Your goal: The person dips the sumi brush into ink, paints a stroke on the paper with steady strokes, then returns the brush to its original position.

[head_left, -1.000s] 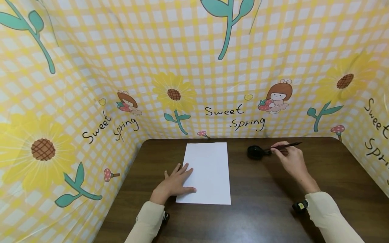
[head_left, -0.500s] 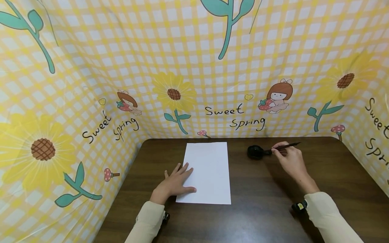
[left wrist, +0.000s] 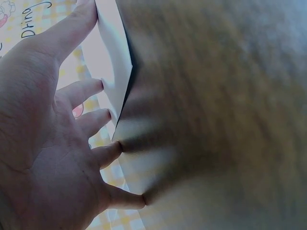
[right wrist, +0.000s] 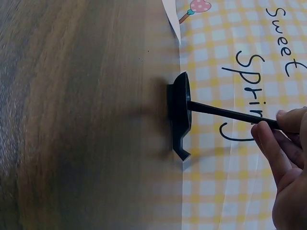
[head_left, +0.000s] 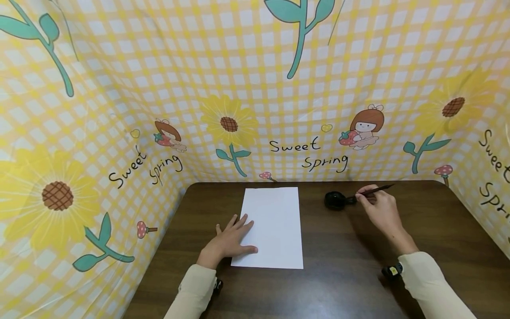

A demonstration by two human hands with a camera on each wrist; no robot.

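Note:
My left hand (head_left: 228, 241) lies with fingers spread over the left side of a blank white sheet of paper (head_left: 276, 226). In the left wrist view the thumb and some fingertips rest on the sheet (left wrist: 112, 52), while the others touch the table beside it. My right hand (head_left: 383, 212) pinches a slim dark brush (right wrist: 230, 113) between thumb and fingers. Its lower end is down inside a small black dish (right wrist: 180, 115) with a short handle, and the bristles are hidden there. The brush's thin upper end points to the right in the head view.
The dark wooden table (head_left: 330, 283) carries the sheet and the dish, which stands right of the sheet near the back edge. A yellow checked cloth (head_left: 255, 66) with flowers and lettering hangs behind and at both sides.
The brush has shifted very slightly in the right hand's pinch, its lower end still in the dish. My left hand and the sheet have stayed in place.

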